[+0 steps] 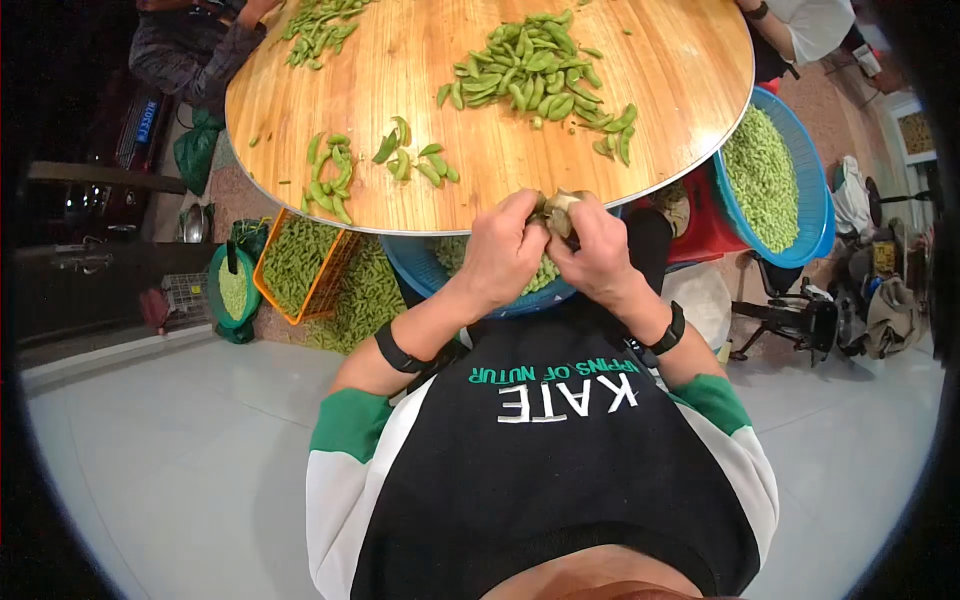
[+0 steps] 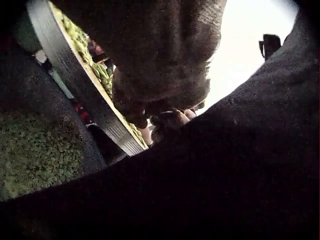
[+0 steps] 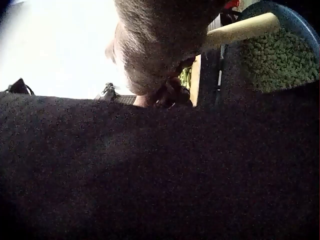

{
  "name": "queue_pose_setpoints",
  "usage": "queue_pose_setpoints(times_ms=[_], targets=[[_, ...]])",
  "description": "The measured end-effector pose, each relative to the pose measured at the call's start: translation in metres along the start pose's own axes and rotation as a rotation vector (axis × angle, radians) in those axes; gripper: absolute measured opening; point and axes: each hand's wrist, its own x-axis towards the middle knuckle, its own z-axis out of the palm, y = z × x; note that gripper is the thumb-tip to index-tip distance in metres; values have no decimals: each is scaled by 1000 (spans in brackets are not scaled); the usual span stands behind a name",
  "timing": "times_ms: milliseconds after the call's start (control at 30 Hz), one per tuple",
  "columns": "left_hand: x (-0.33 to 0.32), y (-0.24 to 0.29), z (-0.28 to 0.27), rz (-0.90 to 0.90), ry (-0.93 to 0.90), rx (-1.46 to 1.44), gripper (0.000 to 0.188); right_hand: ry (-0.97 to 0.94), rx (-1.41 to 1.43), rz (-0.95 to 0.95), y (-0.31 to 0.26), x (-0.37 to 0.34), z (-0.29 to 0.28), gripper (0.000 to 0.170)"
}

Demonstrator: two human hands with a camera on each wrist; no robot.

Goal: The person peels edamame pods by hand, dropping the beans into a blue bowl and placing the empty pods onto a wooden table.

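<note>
My left hand (image 1: 500, 250) and right hand (image 1: 595, 245) meet at the table's near edge, fingers curled inward and thumbs close together. Between the fingertips both pinch a small brownish-green thing (image 1: 562, 212); its kind I cannot tell. Below them, a blue basket (image 1: 410, 265) of shelled green beans (image 1: 452, 250) is partly hidden by the hands and forearms. Nearest on the round wooden table (image 1: 400, 210) lie a few green bean pods (image 1: 430, 165). In the wrist views the left hand (image 2: 170, 70) and right hand (image 3: 155, 45) are dark, their fingertips mostly hidden.
A big pile of pods (image 1: 530, 70) lies farther back on the table. At right stands another blue basket (image 1: 825, 215) of shelled beans. An orange crate (image 1: 330, 285) of pods is on the left, with loose pods (image 1: 375, 295) beside it. Other people (image 1: 190, 60) sit around the table.
</note>
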Motion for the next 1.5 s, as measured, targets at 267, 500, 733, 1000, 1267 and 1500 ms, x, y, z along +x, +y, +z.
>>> queue_pose_setpoints(times_ms=[267,500,733,1000,1267,1500], targets=[[2,-6,6,-50,-17,-115,10,-79,-134,-216,-8,7,-9,30],[2,-9,6,-91,-50,-126,7,-88,-79,-187,-10,2,-9,28],[-9,7,-17,-57,-160,23,8,-137,161,218,5,-6,-17,24],[-15,2,-15,195,-51,29,19,-133,271,304,-1,-11,-6,21],[-2,-11,-66,310,83,464,8,-284,300,281,12,-16,-2,16],[71,-39,-35,422,88,458,7,-471,339,74,1,-8,-8,23]])
